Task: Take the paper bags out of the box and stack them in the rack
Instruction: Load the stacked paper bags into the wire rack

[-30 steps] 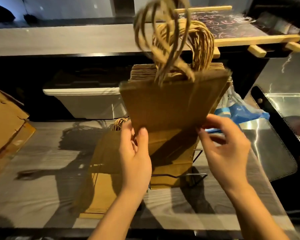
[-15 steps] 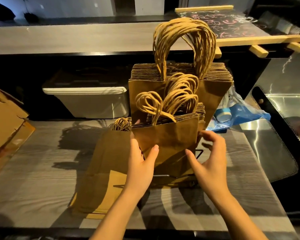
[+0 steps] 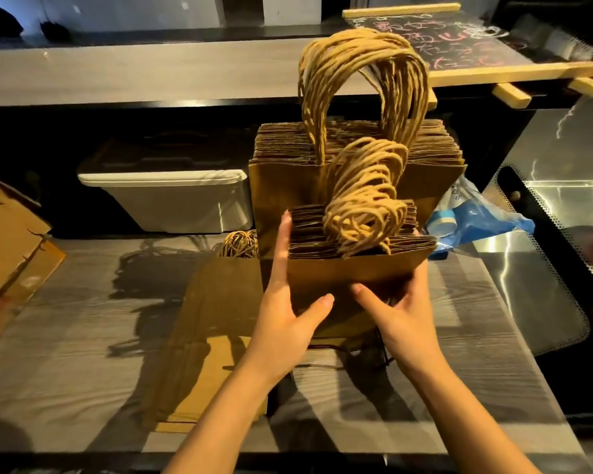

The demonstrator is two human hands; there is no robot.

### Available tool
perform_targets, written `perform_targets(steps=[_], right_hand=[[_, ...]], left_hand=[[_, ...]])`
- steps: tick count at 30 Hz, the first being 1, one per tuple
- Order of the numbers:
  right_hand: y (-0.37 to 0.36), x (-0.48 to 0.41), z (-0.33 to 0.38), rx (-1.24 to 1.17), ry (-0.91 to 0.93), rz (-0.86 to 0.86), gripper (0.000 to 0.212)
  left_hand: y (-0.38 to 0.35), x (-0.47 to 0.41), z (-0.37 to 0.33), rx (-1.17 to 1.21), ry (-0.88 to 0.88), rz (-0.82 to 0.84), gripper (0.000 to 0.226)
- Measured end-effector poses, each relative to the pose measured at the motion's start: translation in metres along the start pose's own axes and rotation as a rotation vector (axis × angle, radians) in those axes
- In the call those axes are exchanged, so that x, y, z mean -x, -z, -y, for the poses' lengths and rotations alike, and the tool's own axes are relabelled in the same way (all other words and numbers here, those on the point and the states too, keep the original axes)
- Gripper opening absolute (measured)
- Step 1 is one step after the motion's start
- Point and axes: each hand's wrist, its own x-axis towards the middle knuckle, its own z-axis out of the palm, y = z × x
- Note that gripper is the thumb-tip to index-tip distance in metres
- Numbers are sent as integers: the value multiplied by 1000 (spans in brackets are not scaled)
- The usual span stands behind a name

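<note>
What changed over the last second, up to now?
The small bags, held high in front of the tall bags a second ago, came down to the rack, just in front of them. The left hand shifted to press flat on the bundle's left side; the right hand closed round its right side. The tall bags, flat bags and white bin stayed put.

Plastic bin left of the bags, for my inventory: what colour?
The bin is white; head view shows it.

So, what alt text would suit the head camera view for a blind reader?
A left hand and right hand hold a bundle of small paper bags upright in front of a taller bundle of large paper bags at a grey counter.
</note>
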Motion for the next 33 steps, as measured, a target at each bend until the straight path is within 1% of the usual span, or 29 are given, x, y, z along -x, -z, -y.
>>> perform_targets(steps=[4,7,10,12,14,15,17,19,21,24,26,28,29,31,33], right_hand=[[-4,2,-6,117,22,-8,100],[-10,8,-2,214,131,-112,98],[-12,14,8,321,371,-232,90],[-13,16,17,396,580,-250,84],[-17,20,25,405,773,-215,75],[-19,22,30,391,840,-191,67],[-28,31,38,375,895,-108,51],[-39,41,39,346,840,71,39],[-51,50,35,294,699,328,31],[-70,61,20,308,370,636,31],[-82,66,7,343,136,762,39],[-92,71,-7,399,-23,812,51],[-97,73,-15,413,-108,821,58],[-98,76,-30,400,-307,808,68],[-98,78,-39,355,-434,774,78]], left_hand=[[0,2,6,-22,53,-58,92],[0,3,7,-34,88,-85,88],[4,2,8,-21,98,-97,89],[8,5,9,-8,108,-99,83],[14,11,12,-27,120,-116,79],[17,13,13,-29,122,-108,77],[29,19,19,-22,126,-112,75],[42,24,28,-1,179,-170,72],[57,30,37,-26,250,-260,63],[81,45,50,-105,424,-373,48],[95,56,60,-175,539,-404,42],[106,66,70,-262,659,-464,48],[110,72,72,-264,700,-503,52],[114,78,74,-253,739,-551,54],[116,84,73,-275,742,-559,52]])
